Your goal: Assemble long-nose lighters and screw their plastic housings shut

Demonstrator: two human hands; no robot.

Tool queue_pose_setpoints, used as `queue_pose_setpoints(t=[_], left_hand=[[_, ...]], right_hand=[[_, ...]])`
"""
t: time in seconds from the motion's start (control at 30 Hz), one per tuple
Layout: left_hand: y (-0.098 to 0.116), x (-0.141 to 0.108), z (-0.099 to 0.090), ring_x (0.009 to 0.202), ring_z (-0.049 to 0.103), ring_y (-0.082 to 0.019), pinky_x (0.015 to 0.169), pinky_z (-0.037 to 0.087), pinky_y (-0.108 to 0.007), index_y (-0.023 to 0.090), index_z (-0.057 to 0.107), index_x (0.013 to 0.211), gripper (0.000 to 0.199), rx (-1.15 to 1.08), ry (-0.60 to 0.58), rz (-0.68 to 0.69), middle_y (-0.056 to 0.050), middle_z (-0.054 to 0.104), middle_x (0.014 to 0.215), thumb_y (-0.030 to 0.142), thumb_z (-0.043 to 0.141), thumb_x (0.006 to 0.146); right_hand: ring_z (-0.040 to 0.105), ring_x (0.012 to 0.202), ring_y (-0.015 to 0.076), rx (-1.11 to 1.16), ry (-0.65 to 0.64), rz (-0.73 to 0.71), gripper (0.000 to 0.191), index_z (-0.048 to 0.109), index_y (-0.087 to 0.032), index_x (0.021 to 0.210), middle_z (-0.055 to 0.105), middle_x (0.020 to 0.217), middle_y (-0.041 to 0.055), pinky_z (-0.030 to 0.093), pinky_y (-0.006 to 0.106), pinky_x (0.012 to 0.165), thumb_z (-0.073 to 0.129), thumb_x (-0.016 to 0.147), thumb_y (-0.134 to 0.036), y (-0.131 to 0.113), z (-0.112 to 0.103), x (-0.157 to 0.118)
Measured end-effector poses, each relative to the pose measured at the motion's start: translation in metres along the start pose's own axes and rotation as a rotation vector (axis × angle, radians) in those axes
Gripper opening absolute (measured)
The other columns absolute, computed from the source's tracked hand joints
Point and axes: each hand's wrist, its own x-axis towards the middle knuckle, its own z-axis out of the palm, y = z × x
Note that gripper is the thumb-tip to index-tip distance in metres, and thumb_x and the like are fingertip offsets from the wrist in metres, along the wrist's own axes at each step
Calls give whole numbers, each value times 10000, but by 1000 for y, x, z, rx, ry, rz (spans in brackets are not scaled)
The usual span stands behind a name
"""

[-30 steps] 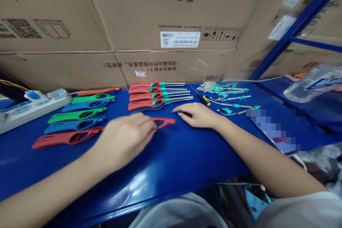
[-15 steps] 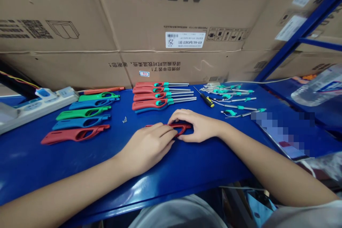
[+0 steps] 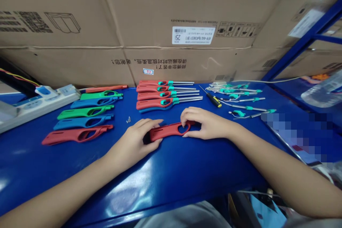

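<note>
A red lighter casing (image 3: 167, 132) with a looped trigger opening lies on the blue table, in front of me. My left hand (image 3: 139, 136) grips its wide left end between thumb and fingers. At the narrow right end, by the trigger loop, my right hand (image 3: 204, 123) pinches it, hiding the tip. Just behind the casing are several red lighters (image 3: 152, 104) with teal triggers and metal tubes, laid in a row. Small screws (image 3: 128, 119) lie beyond my left hand.
Left of my hands, several casings (image 3: 84, 123) in red, blue and green form a column beside a white power strip (image 3: 37, 105). A black-and-yellow screwdriver (image 3: 214, 100) and several teal igniter tubes (image 3: 247, 108) lie at right. A large cardboard box (image 3: 107, 35) stands behind.
My left hand has shifted left, from over the middle of the red casing to its wide end, uncovering the casing's body. My right hand stays at the narrow end. The view has shifted slightly.
</note>
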Motion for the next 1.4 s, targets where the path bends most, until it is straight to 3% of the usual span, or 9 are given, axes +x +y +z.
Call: queue_pose_setpoints(t=[0.17, 0.33, 0.5, 0.7, 0.9, 1.0, 1.17, 1.4], left_hand=[[1, 0, 3, 1025, 704, -213, 944, 566, -348, 190, 654, 1233, 388, -88, 22, -50, -56, 733, 1144, 253, 694, 852], [0, 3, 3, 1072, 693, -222, 984, 549, -374, 181, 658, 1229, 391, -83, 15, -54, -66, 729, 1182, 226, 693, 842], [0, 4, 4, 1084, 684, -227, 985, 546, -388, 182, 649, 1247, 391, -52, 14, -41, -68, 726, 1203, 252, 689, 864], [0, 4, 3, 1081, 671, -232, 975, 545, -400, 179, 642, 1257, 376, -12, 6, -38, -72, 725, 1186, 288, 672, 898], [-1, 4, 0, 1067, 662, -238, 959, 544, -414, 191, 654, 1221, 341, 35, 6, -35, -63, 729, 1187, 281, 666, 892], [-3, 4, -1, 1053, 654, -244, 949, 542, -427, 191, 656, 1220, 340, 63, 6, -40, -66, 731, 1171, 297, 658, 897], [-6, 4, -4, 1074, 633, -263, 935, 541, -440, 199, 662, 1221, 332, 94, -22, -50, -76, 724, 1178, 344, 631, 925], [-7, 4, -2, 1059, 624, -247, 926, 542, -421, 204, 658, 1223, 337, 91, -9, -44, -70, 714, 1162, 405, 628, 954]], right_hand=[[578, 940, 198, 6, 6, 44, 301, 622, -193, 1084, 652, 1055, 68, 480, 338, 855, 734, 877, -380, 0, -3, 1], [599, 934, 201, -45, 1, 48, 320, 635, -188, 1086, 672, 1046, 70, 490, 336, 838, 719, 886, -423, -1, -4, 0], [649, 900, 194, -173, 104, 16, 187, 662, -187, 1057, 719, 1005, 68, 500, 339, 832, 575, 991, -339, 1, -3, 0], [663, 874, 200, -387, 233, 27, 190, 694, -180, 967, 740, 936, 65, 491, 333, 817, 539, 999, -285, 7, -7, -1], [643, 766, 195, -532, 187, 170, 206, 670, -182, 853, 720, 811, 45, 409, 302, 668, 535, 975, -279, 9, -17, -10], [614, 727, 173, -438, 162, 196, 204, 657, -180, 834, 700, 795, 39, 384, 283, 643, 535, 965, -278, 7, -20, -12], [557, 677, 139, -220, -17, 166, 223, 648, -170, 803, 656, 774, 34, 364, 265, 637, 537, 964, -277, 1, -18, -10], [427, 559, 98, -175, -118, 145, 337, 532, -169, 646, 521, 629, -14, 275, 249, 558, 590, 940, -323, -2, -7, -5]])
